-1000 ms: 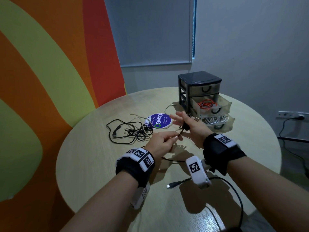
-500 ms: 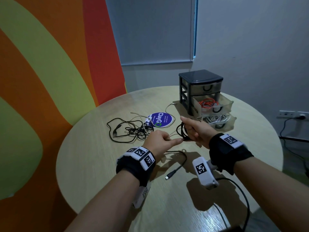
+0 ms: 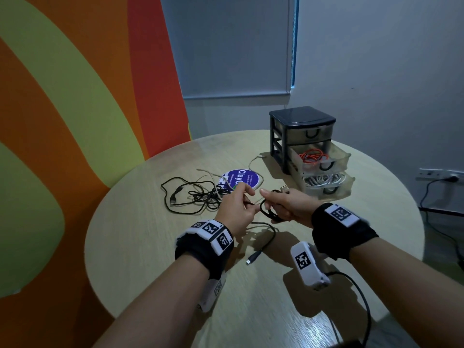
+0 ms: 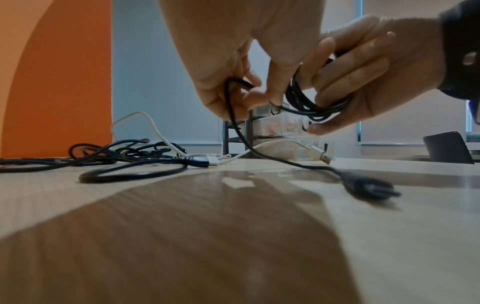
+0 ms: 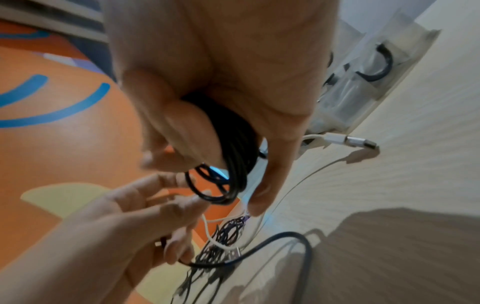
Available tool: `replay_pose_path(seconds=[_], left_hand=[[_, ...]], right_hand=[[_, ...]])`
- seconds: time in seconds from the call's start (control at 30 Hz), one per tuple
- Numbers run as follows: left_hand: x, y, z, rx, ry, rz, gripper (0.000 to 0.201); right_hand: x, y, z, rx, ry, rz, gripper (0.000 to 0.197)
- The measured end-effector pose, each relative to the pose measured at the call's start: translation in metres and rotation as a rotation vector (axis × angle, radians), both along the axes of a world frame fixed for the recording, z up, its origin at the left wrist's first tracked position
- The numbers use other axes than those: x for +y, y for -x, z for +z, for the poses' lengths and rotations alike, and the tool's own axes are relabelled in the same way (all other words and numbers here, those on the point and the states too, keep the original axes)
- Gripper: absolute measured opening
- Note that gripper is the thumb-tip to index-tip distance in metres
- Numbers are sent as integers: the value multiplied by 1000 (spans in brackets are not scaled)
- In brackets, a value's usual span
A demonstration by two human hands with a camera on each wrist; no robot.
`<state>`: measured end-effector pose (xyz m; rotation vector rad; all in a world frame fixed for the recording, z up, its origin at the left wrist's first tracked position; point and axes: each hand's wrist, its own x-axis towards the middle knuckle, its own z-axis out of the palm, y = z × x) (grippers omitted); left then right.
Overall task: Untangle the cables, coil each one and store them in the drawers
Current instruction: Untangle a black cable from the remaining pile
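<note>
My right hand (image 3: 281, 204) grips a small coil of black cable (image 3: 268, 212) above the round table (image 3: 140, 247); the coil (image 4: 311, 102) wraps round its fingers (image 5: 233, 154). My left hand (image 3: 238, 207) pinches the same cable's loose strand (image 4: 228, 98) just left of the coil. The free end trails down to the table and ends in a plug (image 3: 253, 257) (image 4: 369, 185). A tangle of black and white cables (image 3: 195, 194) lies left of my hands. The black drawer unit (image 3: 301, 136) stands behind, with its two lower drawers pulled out.
The middle drawer (image 3: 336, 159) holds a red cable, the bottom drawer (image 3: 346, 184) a white one. A purple round sticker (image 3: 241, 179) lies by the tangle. A white cable with a USB plug (image 5: 361, 142) runs near the drawers. A wall socket (image 3: 439, 174) is at right.
The loops in my right hand have grown as the cable was wound on. The loose end has been drawn in and its plug has slid across the table. My left hand moved up toward the coil.
</note>
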<state>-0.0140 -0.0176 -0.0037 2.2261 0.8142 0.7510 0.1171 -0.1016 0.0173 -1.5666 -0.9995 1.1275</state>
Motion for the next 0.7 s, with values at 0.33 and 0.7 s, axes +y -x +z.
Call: replay_pose_path(seconds=[0.33,0.7], left_hand=[[1,1,3,-141,-60,57,14],[-7,1,5,-127,75,-171,10]], right_hand=[[8,10,-8,-69,33,-4,49],[9,3,-13,-4,-80,-219,47]])
